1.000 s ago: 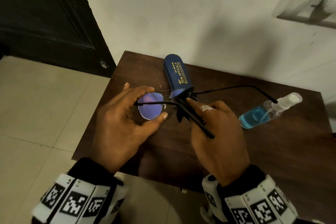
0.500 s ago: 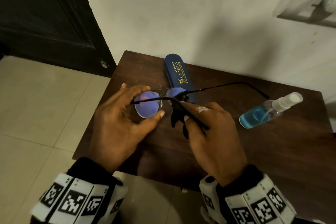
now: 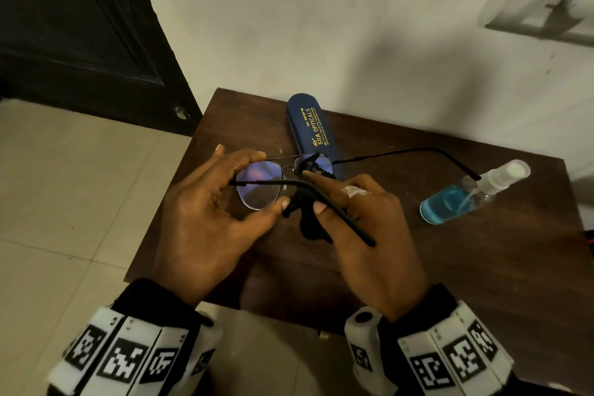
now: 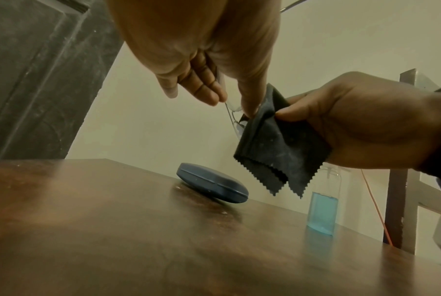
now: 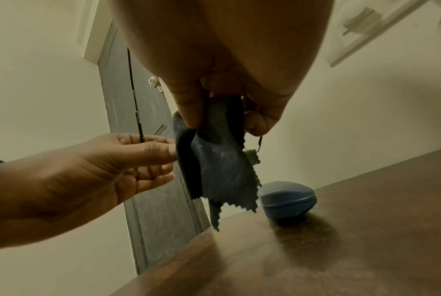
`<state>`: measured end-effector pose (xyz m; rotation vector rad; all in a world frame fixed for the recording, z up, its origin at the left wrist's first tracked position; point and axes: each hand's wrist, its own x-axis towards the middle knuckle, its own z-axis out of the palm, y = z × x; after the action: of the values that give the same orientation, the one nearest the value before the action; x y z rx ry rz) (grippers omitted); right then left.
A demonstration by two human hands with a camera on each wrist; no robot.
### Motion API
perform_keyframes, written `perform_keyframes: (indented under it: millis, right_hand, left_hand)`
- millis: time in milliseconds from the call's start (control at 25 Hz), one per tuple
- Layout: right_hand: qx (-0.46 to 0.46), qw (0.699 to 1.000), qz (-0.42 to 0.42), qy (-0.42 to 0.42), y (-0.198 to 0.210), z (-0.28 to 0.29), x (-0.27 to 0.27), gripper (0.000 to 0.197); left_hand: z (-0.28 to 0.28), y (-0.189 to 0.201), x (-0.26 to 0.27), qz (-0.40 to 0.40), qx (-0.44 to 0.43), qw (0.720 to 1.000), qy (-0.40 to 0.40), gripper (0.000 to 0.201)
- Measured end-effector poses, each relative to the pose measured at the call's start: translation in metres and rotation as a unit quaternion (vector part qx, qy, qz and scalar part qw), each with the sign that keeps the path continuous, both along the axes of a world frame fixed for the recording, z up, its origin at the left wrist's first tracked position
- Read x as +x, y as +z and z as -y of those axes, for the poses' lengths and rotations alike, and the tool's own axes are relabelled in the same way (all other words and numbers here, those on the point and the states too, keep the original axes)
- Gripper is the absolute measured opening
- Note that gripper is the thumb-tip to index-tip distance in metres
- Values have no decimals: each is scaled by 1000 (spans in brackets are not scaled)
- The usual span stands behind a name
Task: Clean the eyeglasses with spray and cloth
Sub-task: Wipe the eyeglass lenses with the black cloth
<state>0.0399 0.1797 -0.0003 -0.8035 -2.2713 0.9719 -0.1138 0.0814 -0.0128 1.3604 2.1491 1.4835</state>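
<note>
Thin black-framed eyeglasses [image 3: 260, 185] with bluish lenses hang above the brown table [image 3: 482, 267], both arms unfolded. My left hand [image 3: 254, 180] pinches the left lens rim between thumb and fingers. My right hand [image 3: 313, 191] pinches a dark zigzag-edged cloth [image 4: 272, 152] around the right lens, which the cloth mostly hides. The cloth [image 5: 222, 166] dangles below my right fingers. A clear spray bottle [image 3: 469, 193] with blue liquid lies on its side at the right, untouched.
A closed blue eyeglass case [image 3: 310, 128] lies on the table behind the glasses, close to the wall. A dark door [image 3: 80, 35] stands at the left over a tiled floor [image 3: 64, 202]. The table's near edge runs just below my wrists.
Both hands and the glasses shifted slightly left and back. My right fingers and the cloth have moved along the right lens. The bottle and case stayed put.
</note>
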Motion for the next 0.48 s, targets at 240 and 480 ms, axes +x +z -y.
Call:
perform_keyframes:
  millis: [240, 480]
  right_hand:
    - [-4, 1000, 4, 11, -5, -5, 4, 45]
    - [14, 997, 61, -43, -6, -5, 2, 48]
  left_hand:
    - [3, 7, 5, 27, 5, 999, -45, 47]
    - [0, -1, -1, -101, 31, 994, -34, 48]
